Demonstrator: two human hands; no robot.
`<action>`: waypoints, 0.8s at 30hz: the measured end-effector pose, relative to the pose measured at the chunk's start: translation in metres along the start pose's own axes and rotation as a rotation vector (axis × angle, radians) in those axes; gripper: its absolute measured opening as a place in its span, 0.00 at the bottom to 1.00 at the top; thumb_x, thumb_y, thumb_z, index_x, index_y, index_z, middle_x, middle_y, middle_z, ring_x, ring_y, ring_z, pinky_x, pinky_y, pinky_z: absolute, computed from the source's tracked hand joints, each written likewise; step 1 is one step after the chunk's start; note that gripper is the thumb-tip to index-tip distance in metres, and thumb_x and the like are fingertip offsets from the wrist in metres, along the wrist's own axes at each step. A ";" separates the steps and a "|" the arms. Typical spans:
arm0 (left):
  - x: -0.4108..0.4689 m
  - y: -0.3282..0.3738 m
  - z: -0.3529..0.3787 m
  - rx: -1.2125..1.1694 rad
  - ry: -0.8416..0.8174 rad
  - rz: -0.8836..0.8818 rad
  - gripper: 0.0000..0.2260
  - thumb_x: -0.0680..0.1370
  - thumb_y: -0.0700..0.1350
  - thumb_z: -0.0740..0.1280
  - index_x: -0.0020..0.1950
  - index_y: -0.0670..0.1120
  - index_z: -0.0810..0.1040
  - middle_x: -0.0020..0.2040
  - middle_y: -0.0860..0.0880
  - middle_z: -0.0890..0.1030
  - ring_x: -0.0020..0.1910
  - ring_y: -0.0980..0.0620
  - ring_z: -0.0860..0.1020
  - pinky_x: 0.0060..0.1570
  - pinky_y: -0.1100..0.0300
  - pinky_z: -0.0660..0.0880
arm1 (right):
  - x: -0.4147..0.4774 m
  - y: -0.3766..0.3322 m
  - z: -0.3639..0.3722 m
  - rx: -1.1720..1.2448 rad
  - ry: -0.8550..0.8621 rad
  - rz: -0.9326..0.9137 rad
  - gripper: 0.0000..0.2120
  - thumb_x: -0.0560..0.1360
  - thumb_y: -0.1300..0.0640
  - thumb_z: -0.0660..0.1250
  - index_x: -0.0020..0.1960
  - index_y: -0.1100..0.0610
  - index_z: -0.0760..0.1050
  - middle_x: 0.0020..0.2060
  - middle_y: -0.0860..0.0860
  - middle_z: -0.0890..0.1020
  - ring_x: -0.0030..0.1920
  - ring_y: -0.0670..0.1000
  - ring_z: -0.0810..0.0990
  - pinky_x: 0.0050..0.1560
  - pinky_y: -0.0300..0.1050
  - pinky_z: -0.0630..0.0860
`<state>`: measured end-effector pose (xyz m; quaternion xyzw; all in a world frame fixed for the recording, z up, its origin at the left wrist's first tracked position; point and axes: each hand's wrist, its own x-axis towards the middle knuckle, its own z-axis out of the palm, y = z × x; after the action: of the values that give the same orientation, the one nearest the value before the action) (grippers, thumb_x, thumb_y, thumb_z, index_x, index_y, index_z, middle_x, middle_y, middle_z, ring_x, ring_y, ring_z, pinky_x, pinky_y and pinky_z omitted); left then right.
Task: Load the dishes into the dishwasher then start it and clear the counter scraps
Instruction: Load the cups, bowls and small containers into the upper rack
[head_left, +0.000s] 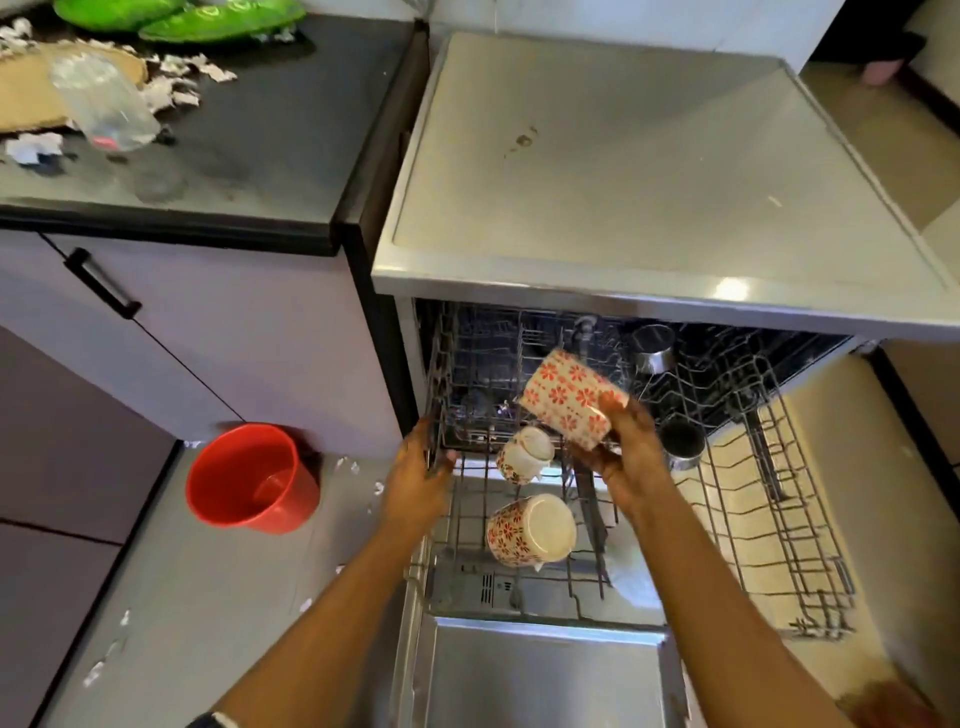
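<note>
While the right hand (623, 457) carries the floral mug (569, 397), its fingers and thumb are wrapped round one end of the mug body. The mug is tilted above the wire rack (769, 499), free end toward 11 o'clock. Which end is the mouth cannot be told, and no handle is visible. The left hand (421, 470), at 9 o'clock of the mug, has its fingers curled over the rack's left edge.

Handling, judged from appearance:
- The mug looks ceramic: rigid, moderately heavy, glazed and likely slippery if wet.
- It would probably chip against wire tines or a neighbouring mug, so a full grip round the body suits it, with a slow set-down.

Rack contents: two matching mugs sit base-up at 6 o'clock of the held mug, the nearer mug (524, 454) just below it and the farther mug (530, 530) toward the open door (540, 675). Steel cups stand at 1 o'clock (653, 348) and 4 o'clock (681, 441).

Surroundings: the dishwasher top (649, 171) lies at 12 o'clock. The dark counter (270, 145) at 10 o'clock holds paper scraps (176, 78), a clear plastic bottle (104, 101) and cardboard (26, 93). A red bucket (249, 478) stands on the floor at 9 o'clock, with small scraps near it
</note>
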<state>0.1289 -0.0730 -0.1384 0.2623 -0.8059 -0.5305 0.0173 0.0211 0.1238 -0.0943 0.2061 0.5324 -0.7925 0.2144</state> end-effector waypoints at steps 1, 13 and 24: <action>0.006 -0.009 0.004 -0.003 0.002 0.012 0.26 0.79 0.49 0.62 0.76 0.52 0.58 0.70 0.49 0.69 0.67 0.51 0.70 0.65 0.55 0.67 | 0.013 -0.005 0.003 -0.102 0.031 -0.021 0.22 0.72 0.58 0.70 0.62 0.53 0.66 0.57 0.59 0.77 0.53 0.59 0.78 0.38 0.52 0.81; 0.017 -0.032 0.013 -0.200 0.114 -0.004 0.21 0.83 0.43 0.52 0.75 0.59 0.57 0.72 0.53 0.67 0.66 0.56 0.69 0.64 0.56 0.68 | 0.125 -0.022 0.051 -1.213 0.015 -0.308 0.33 0.65 0.47 0.76 0.66 0.52 0.70 0.62 0.54 0.77 0.59 0.59 0.77 0.52 0.56 0.80; 0.020 -0.040 0.016 -0.248 0.116 -0.007 0.22 0.83 0.42 0.53 0.75 0.59 0.59 0.73 0.52 0.66 0.71 0.53 0.65 0.67 0.55 0.64 | 0.141 -0.003 0.068 -1.482 0.010 -0.313 0.39 0.60 0.41 0.76 0.67 0.52 0.68 0.63 0.58 0.74 0.61 0.62 0.74 0.57 0.55 0.77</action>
<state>0.1230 -0.0805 -0.1850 0.2913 -0.7309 -0.6099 0.0943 -0.1038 0.0444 -0.1468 -0.0663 0.9498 -0.2475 0.1796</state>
